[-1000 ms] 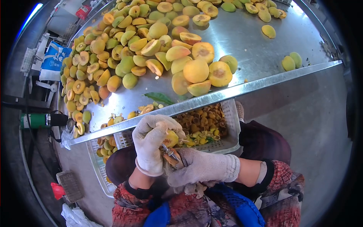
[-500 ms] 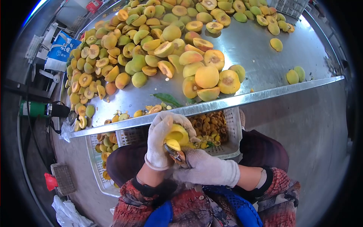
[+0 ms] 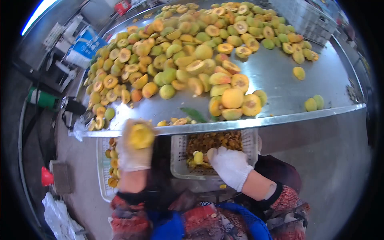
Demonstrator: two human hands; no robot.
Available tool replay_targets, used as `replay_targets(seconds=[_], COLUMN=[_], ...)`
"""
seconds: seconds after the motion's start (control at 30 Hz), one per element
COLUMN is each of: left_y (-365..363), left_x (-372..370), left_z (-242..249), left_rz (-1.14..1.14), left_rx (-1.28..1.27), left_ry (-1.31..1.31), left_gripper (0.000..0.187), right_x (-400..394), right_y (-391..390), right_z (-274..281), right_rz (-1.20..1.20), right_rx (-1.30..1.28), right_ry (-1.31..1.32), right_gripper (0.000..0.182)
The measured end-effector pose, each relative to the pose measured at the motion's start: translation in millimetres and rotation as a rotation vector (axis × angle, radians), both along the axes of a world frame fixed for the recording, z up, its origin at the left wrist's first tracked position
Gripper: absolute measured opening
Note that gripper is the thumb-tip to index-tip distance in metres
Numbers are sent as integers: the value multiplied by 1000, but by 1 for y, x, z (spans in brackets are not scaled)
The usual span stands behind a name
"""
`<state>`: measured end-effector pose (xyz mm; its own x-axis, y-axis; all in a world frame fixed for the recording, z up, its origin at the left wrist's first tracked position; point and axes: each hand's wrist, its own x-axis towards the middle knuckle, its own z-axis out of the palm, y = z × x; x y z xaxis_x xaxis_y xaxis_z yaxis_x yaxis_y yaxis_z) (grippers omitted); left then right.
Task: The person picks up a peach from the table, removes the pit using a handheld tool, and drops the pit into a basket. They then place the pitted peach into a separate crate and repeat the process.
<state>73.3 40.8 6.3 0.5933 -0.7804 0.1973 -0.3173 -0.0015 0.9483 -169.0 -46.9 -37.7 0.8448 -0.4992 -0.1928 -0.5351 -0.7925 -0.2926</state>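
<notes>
My gloved left hand [image 3: 134,154] is blurred by motion and holds a pitted yellow fruit half [image 3: 140,136], cut face up, just below the steel table's front edge [image 3: 280,118]. It is above a white crate [image 3: 103,188] of fruit halves on the left. My gloved right hand [image 3: 230,166] is closed over a white basket [image 3: 176,164] full of brown pits and scraps. The small tool it gripped earlier is hidden by the glove. A small yellow piece [image 3: 199,157] lies in the basket by its fingertips.
A large pile of whole and halved yellow-green fruit [image 3: 188,52] covers the table. Two loose fruits [image 3: 314,103] lie at its right end, and a green leaf [image 3: 194,114] lies near the front edge. A green-and-black device [image 3: 44,100], a blue-white bag [image 3: 84,46] and a red object [image 3: 46,176] are on the left.
My hands have separated. The left hand swung left with the pitted half. The right hand moved forward over the pit basket. The view has tilted up along the table.
</notes>
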Motion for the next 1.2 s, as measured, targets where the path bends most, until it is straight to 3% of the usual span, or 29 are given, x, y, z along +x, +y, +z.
replay_targets(seconds=[0.03,0.1,0.13,0.2,0.33,0.4,0.47,0.53,0.7,0.83,0.97,1.07,1.1,1.2], left_y=[16,51,62,52,-36,-86,-126,-154,-164,-133,-87,-60,-54,-40], left_x=[18,93,107,100,9,-20,-52,-76,-66,-41,-46,-58,-62,-61], left_z=[10,-1,-4,7,24,3,-10,-11,-57,-27,-7,-6,-11,-30], left_rz=[131,172,255,186,-50,-285,-366,-441,-287,-348,-310,-325,-315,-314], left_rx=[140,316,482,410,313,282,444,716,496,362,202,130,106,-35], left_ry=[-695,-600,-887,-553,-482,-526,-740,-754,-561,182,518,661,617,804], left_gripper=[12,26,35,40,42,48,51,40,36,32,29,29,39,48], right_x=[-3,-7,-9,-13,-14,-13,-12,-17,-21,-21,-14,-3,-1,4], right_y=[-1,-4,-7,-8,-10,-11,-12,-14,-18,-21,-14,-9,-6,1], right_z=[2,4,4,-5,-3,0,1,-5,-2,18,10,15,15,10], right_rz=[-2,-2,-9,6,22,-20,-53,-40,-40,-215,-193,-205,-205,-176], right_rx=[-22,-48,-35,-26,21,51,86,16,-3,153,285,334,336,336], right_ry=[-8,-22,-35,-13,14,41,68,2,-72,-257,-494,-554,-548,-525], right_gripper=[15,14,13,15,19,19,20,15,16,24,27,25,25,25])
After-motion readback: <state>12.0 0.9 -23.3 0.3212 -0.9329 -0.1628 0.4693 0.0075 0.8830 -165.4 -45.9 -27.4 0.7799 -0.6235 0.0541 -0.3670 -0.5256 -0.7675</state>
